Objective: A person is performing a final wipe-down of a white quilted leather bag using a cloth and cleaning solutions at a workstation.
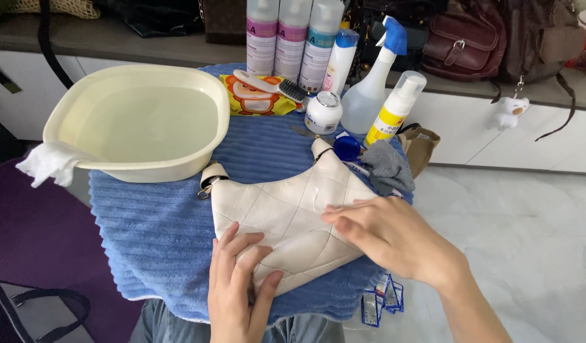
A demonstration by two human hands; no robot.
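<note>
A leather-goods cleaning and care workspace. Evidence: handbags (466,38) stored along a low white shelf (496,89), cleaner bottles (292,39) and a spray bottle (369,95), a brush (271,84), a water-filled basin (140,121), and a blue towel (159,235) padding the work surface.

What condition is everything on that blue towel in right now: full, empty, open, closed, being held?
Cream handbag: lying flat, pressed by both hands.
Left hand: flat on bag.
Right hand: fingers spread on bag.
Basin: holds water, white cloth over rim.
Spray bottle: upright, capped.
Small white jar: lid on.
</note>
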